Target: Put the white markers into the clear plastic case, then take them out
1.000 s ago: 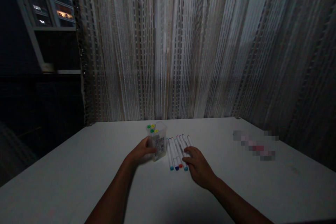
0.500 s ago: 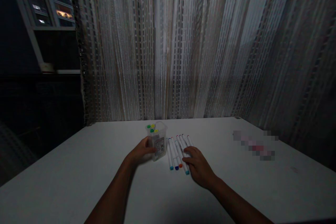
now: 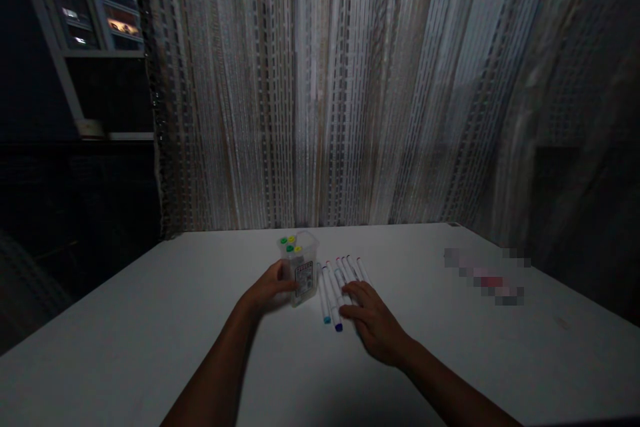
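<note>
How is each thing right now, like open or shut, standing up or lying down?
left hand: closed around the marker box.
right hand: open, flat on the loose markers.
marker box: upright, top open.
markers in the box: standing, green and yellow caps on.
loose markers: lying side by side on the table, capped.
curtain: drawn shut.

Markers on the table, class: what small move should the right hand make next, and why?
Probably pinch one marker out of the row and lift it. The right hand lies open across the loose markers on the table, fingertips on them but gripping none, while the left hand steadies the clear box upright beside them, with green- and yellow-capped markers standing inside.
</note>
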### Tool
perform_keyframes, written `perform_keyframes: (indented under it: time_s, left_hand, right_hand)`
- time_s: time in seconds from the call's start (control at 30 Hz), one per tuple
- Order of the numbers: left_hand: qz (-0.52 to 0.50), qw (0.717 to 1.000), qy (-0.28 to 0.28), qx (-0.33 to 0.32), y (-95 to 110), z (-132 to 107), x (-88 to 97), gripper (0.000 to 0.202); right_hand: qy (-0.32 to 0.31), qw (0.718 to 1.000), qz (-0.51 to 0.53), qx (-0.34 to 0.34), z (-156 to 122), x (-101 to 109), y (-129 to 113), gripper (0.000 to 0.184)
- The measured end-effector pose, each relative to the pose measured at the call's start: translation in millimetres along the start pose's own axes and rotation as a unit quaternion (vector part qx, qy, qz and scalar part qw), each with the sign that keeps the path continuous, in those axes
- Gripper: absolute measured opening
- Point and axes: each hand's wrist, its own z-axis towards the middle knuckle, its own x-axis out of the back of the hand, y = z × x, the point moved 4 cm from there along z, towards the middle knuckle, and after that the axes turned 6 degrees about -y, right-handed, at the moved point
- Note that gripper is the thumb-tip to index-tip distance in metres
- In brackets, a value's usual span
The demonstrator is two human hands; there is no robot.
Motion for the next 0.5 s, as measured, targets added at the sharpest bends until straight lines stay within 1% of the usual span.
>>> perform_keyframes:
  time_s: [0.13,0.2,0.27,0.4,0.5]
  left_hand:
    - [0.007,1.0,0.0,0.002,-1,0,0.9,0.056]
    - [0.009,1.0,-0.002,0.002,-1,0,0.5,0.055]
    - [0.011,1.0,-0.001,0.005,1,0,-0.3,0.054]
    - [0.007,1.0,0.0,0.009,4,-2,-3.3,0.055]
    - [0.007,1.0,0.001,0.013,5,-2,-4.1,0.053]
  right_hand:
    - [-0.012,1.0,-0.009,0.009,0,-1,-1,0.039]
    - [-0.014,1.0,-0.013,0.015,-1,-2,0,0.036]
    - [-0.001,1.0,-0.009,0.011,-2,-3,2,0.032]
    - [0.032,0.998,-0.013,-0.044,-5,-4,12,0.034]
    - [0.034,0.996,-0.029,-0.074,-5,-5,16,0.032]
